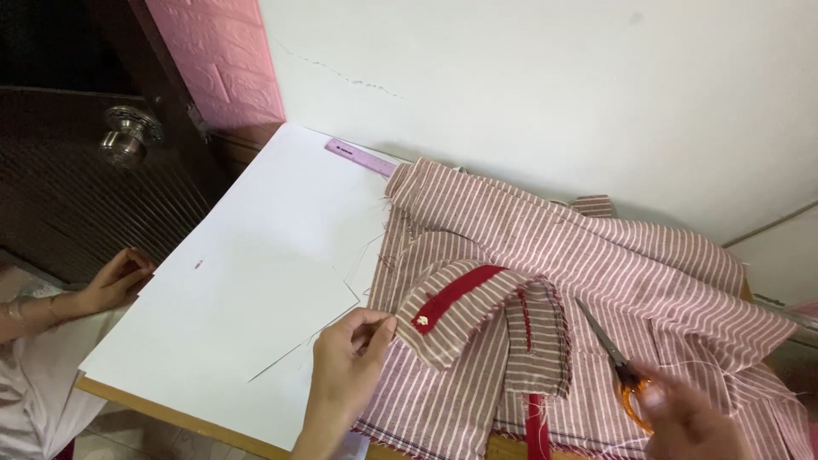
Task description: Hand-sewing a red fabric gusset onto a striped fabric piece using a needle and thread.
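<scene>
Fingers of the left hand pinch the edge of a striped cloth piece with red trim. Right of that pinch, the right hand grips orange-handled scissors, blades pointing toward the cloth.

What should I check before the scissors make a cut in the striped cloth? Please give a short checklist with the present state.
1. Left hand pinches the edge of the folded striped piece: ok.
2. Right hand holds the orange-handled scissors: ok.
3. Blades are on the cut line: cannot tell; they lie closed or nearly closed over the striped cloth, with the tips pointing towards the folded piece.
4. Left fingers are away from the blades: ok.
5. The other person's hand stays apart, at the far edge of the white paper: ok.
</scene>
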